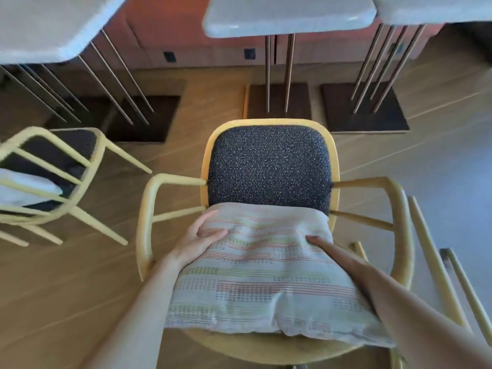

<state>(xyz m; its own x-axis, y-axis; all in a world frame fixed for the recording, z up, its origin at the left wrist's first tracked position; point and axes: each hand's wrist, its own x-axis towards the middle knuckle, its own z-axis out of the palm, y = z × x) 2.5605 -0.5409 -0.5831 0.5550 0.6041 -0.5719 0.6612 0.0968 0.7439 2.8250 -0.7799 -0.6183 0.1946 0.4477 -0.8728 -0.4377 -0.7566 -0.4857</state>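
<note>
On speckled chair [269, 166], plump woven cushion [261, 278], hands [198, 241] [334, 253] on both sides

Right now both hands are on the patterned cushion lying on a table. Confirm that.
Not a table: the patterned cushion lies on the yellow chair, as the head view shows. The left hand and right hand are both on it.

open: above cushion [255, 275] | blocked: armrests [143, 214] both sides, backrest [270, 166] ahead | left: second chair [66, 150] near
</note>
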